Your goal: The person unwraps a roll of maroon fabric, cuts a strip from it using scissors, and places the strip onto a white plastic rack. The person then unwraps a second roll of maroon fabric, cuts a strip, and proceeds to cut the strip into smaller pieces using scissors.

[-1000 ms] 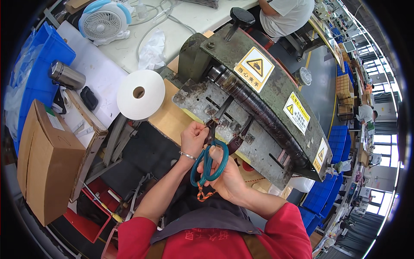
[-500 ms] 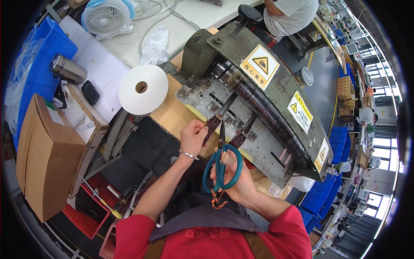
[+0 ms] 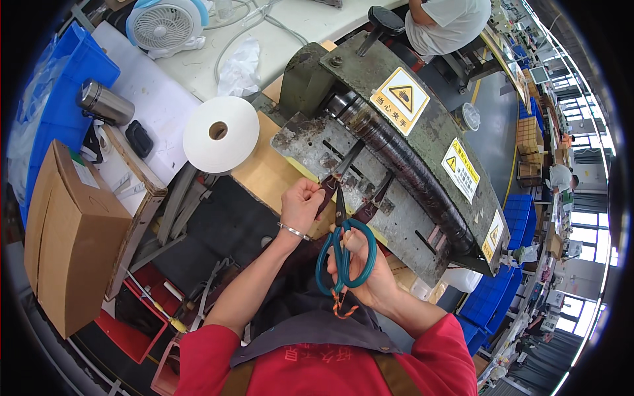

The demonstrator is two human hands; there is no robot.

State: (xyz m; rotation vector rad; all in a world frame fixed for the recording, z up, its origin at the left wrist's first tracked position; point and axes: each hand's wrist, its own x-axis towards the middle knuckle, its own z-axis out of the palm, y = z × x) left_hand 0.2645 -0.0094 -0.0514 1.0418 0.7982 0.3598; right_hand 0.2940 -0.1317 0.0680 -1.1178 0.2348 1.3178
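Observation:
My left hand (image 3: 302, 206) pinches a dark brown strap (image 3: 325, 191) that comes out of a slot in the worn green machine (image 3: 396, 152). My right hand (image 3: 370, 274) grips teal-handled scissors (image 3: 343, 254), fingers through the loops, an orange cord hanging below. The scissor blades point up and sit right beside the strap, next to my left fingers. A second dark strap (image 3: 370, 208) hangs from another slot just to the right.
A large white tape roll (image 3: 221, 135) lies left of the machine on a wooden board. A cardboard box (image 3: 69, 237), a steel flask (image 3: 104, 102), a small fan (image 3: 165, 25) and blue bins stand at left. Another person (image 3: 446, 23) sits beyond the machine.
My right hand has brought the scissors up toward the strap, blades now at my left fingers. The left hand has kept its hold on the strap.

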